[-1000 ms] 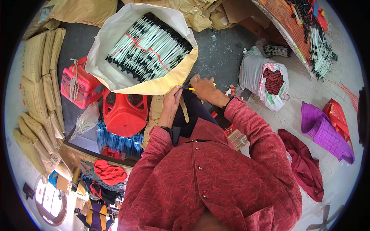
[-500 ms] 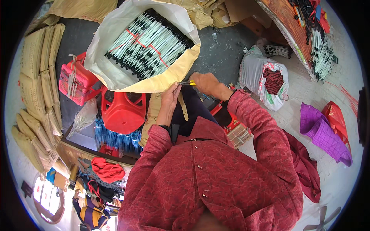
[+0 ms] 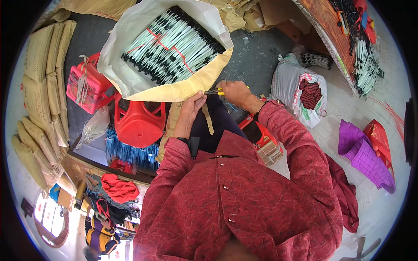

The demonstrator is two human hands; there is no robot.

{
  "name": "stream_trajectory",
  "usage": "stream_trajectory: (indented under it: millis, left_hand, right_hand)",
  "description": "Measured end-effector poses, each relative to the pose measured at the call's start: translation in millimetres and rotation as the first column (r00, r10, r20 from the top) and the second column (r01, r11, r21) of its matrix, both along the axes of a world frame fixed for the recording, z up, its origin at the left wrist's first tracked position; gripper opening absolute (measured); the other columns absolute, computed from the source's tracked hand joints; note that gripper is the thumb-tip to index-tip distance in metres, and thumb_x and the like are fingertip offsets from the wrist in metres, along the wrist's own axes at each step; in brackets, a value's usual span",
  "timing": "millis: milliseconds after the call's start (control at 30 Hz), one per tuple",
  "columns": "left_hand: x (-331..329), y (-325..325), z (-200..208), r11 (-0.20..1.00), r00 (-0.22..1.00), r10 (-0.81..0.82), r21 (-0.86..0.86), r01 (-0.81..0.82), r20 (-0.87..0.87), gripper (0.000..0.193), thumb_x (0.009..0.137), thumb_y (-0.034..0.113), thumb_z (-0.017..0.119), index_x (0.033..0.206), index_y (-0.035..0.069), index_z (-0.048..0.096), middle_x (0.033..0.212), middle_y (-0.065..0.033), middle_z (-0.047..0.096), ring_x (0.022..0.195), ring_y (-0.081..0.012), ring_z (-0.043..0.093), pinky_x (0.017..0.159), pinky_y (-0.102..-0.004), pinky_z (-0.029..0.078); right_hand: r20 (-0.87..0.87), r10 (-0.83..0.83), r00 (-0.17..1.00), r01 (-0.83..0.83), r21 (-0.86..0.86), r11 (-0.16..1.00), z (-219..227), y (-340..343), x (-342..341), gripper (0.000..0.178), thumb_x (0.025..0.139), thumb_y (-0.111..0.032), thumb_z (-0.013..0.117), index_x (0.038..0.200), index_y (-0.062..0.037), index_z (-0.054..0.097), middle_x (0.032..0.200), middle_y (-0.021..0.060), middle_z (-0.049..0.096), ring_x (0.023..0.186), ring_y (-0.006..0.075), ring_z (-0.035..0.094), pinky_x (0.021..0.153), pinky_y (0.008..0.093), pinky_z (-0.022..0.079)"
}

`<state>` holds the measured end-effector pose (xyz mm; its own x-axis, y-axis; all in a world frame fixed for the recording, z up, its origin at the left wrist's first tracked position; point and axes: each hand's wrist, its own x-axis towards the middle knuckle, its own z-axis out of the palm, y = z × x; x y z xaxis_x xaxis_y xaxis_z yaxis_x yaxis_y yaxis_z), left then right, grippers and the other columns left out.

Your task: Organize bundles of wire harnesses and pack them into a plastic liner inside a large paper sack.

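A big yellow paper sack (image 3: 187, 92) with a white inside stands open in front of me. It holds stacked bundles of thin white sticks with black ends (image 3: 174, 48), bound with red strips. My left hand (image 3: 190, 108) is closed on the sack's near rim, thumb and fingers pinching the paper. Just right of it, my right hand (image 3: 237, 93) is wrapped round yellow-handled pliers (image 3: 220, 91). Their grey metal end points left at the rim, close to my left fingertips. Whether the jaws grip the paper, I cannot tell.
Left of the sack are a red plastic stool (image 3: 138, 128) and a pink-red basket (image 3: 82, 87). Folded brown sacks (image 3: 41, 95) line the far left. A white woven bag (image 3: 287, 80) lies right, below a wooden table (image 3: 326, 30). Another person (image 3: 100, 237) is at lower left.
My right hand has shifted slightly right with the pliers, and more of their metal end shows. My left hand keeps its pinch on the rim. The view has shifted slightly.
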<state>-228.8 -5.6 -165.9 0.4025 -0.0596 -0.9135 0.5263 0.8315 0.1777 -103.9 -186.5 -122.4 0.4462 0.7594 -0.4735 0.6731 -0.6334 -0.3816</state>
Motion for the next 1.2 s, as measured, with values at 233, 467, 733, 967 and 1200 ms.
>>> stream_trajectory:
  millis: [233, 467, 733, 967, 1200]
  left_hand:
    - [2.7, 12.0, -3.7, 0.999, 1.000, 0.006, -0.049, -0.005, 0.020, 0.016, 0.085, 0.012, 0.069, 0.098, 0.004, 0.065, 0.090, -0.0054, 0.068, 0.084, -0.0171, 0.066, 0.082, -0.0288, 0.054]
    - [1.7, 5.1, -3.6, 0.997, 0.999, 0.002, -0.075, 0.001, 0.037, 0.015, 0.085, 0.010, 0.068, 0.098, 0.003, 0.065, 0.090, -0.0064, 0.068, 0.083, -0.0176, 0.067, 0.081, -0.0278, 0.055]
    - [1.9, 28.3, -16.6, 0.995, 0.996, 0.078, -0.062, -0.074, 0.049, 0.016, 0.084, 0.008, 0.070, 0.099, 0.003, 0.065, 0.092, -0.0073, 0.068, 0.085, -0.0183, 0.067, 0.082, -0.0281, 0.055]
    - [-1.2, 14.1, -4.9, 0.987, 0.999, 0.052, -0.155, -0.050, 0.008, 0.015, 0.084, 0.007, 0.070, 0.098, 0.003, 0.065, 0.093, -0.0066, 0.068, 0.087, -0.0181, 0.067, 0.082, -0.0279, 0.055]
    - [-3.0, -1.8, -0.9, 0.978, 0.980, 0.193, -0.095, -0.188, 0.047, 0.016, 0.084, 0.007, 0.070, 0.099, 0.005, 0.066, 0.094, -0.0055, 0.068, 0.089, -0.0170, 0.066, 0.084, -0.0276, 0.054]
  right_hand:
    - [0.104, 0.055, 0.993, -0.054, -0.009, 0.999, -0.9, 4.1, 9.2, 0.016, 0.082, -0.016, 0.059, 0.092, -0.0045, 0.057, 0.085, 0.0144, 0.066, 0.077, 0.0299, 0.068, 0.064, 0.0392, 0.054]
    - [-0.008, 0.028, 1.000, -0.028, -0.077, 0.997, 12.5, -7.5, 12.1, 0.020, 0.081, -0.021, 0.061, 0.092, -0.0044, 0.057, 0.088, 0.0159, 0.067, 0.079, 0.0323, 0.068, 0.068, 0.0414, 0.054]
    - [-0.296, -0.308, 0.904, 0.288, -0.112, 0.951, 35.8, -36.2, 49.7, 0.025, 0.089, -0.031, 0.057, 0.103, -0.0102, 0.060, 0.091, 0.0170, 0.067, 0.086, 0.0390, 0.063, 0.073, 0.0478, 0.050]
    - [-0.362, -0.406, 0.839, 0.401, -0.092, 0.911, 21.0, -28.4, -10.7, 0.028, 0.092, -0.035, 0.054, 0.104, -0.0105, 0.060, 0.091, 0.0152, 0.068, 0.086, 0.0382, 0.064, 0.074, 0.0460, 0.050]
    - [-0.588, -0.612, 0.529, 0.711, -0.087, 0.698, 10.0, -7.9, -21.4, 0.025, 0.092, -0.034, 0.055, 0.095, -0.0098, 0.059, 0.076, 0.0084, 0.067, 0.076, 0.0273, 0.067, 0.068, 0.0409, 0.049]
